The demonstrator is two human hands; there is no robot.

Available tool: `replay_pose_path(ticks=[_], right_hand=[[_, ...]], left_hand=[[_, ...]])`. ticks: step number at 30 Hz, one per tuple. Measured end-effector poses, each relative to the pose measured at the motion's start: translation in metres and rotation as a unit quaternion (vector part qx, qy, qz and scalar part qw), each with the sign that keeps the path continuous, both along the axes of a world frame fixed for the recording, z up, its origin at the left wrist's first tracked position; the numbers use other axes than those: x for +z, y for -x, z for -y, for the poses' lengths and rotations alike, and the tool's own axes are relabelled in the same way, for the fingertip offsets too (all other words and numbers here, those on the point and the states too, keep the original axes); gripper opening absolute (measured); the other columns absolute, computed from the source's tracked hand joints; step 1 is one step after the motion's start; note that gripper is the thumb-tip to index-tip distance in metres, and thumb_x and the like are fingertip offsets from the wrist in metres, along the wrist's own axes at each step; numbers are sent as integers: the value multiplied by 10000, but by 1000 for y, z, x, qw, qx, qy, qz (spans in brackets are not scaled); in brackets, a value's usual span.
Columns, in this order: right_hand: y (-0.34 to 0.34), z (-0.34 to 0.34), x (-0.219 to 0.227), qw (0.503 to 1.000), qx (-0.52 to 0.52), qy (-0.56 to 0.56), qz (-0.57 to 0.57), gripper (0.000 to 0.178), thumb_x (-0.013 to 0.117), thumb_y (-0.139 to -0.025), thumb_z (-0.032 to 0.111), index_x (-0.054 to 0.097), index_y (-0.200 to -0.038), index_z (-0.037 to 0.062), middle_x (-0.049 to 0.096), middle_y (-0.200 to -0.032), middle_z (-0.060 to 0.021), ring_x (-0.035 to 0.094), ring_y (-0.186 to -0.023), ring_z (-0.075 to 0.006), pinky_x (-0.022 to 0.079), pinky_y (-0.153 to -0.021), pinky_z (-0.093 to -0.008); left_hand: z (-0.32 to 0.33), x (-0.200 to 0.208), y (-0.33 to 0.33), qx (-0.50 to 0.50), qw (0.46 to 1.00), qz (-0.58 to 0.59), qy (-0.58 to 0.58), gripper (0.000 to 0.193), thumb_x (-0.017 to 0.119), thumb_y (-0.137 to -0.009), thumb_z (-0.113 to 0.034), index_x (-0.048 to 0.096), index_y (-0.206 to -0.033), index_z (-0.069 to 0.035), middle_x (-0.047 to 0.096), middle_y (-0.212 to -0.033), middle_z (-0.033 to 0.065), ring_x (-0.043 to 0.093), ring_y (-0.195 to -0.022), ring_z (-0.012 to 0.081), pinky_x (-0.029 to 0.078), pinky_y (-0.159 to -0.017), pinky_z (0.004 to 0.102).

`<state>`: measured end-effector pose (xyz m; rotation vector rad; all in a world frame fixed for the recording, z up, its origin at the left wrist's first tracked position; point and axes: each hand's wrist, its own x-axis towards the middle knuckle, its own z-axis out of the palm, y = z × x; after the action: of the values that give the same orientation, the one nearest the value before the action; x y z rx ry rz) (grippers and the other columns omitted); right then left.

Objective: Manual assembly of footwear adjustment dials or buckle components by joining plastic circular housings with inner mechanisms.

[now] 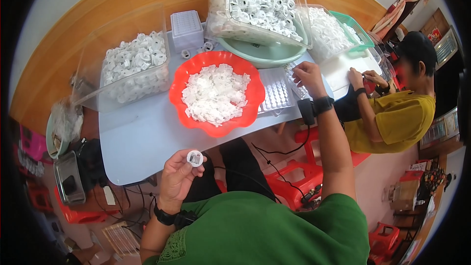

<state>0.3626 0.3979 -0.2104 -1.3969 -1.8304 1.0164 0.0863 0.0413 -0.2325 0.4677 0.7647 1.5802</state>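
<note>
Between the fingertips of my left hand point(177, 179) is a small round white plastic part point(195, 158), its open face with a metallic-looking inside turned up. The hand is in front of the table's near edge. My right hand point(310, 77) is raised over a clear tray with small round pockets point(296, 87), its fingers drawn together; whatever they pinch is too small to make out. Beside that tray lies a white tray of round pockets point(275, 93). A red scalloped bowl point(177, 99) between my hands holds a heap of small translucent white pieces point(216, 93).
At the left stands a clear bin point(91, 88) of white ring-shaped parts. Behind, another full clear bin point(301, 19) rests tilted on a pale green basin point(245, 55). A person in a yellow shirt point(402, 113) works at the right. Red stools point(294, 179) and cables lie below the table.
</note>
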Motion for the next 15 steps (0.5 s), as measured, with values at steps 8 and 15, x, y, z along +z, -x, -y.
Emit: replay_pose_path(ticks=[8,15], right_hand=[[18,97,49,939,94,121,-308,56,596,-816,-16,586,-856,-54,648,-760,-152,646,-628,-185,521,-511,-251],[61,182,65,916,191,142,-322,62,584,-767,-109,618,-794,-65,633,-729,-117,607,-601,-146,498,-543,-237]], left_hand=[[-6,1,-7,-18,1000,9,5,290,572,-891,-87,522,-1149,38,612,-1047,206,616,-817,200,511,-707,290],[-3,1,-13,-50,997,45,-26,305,588,-882,-57,537,-1175,14,612,-1075,191,617,-870,177,518,-749,277]])
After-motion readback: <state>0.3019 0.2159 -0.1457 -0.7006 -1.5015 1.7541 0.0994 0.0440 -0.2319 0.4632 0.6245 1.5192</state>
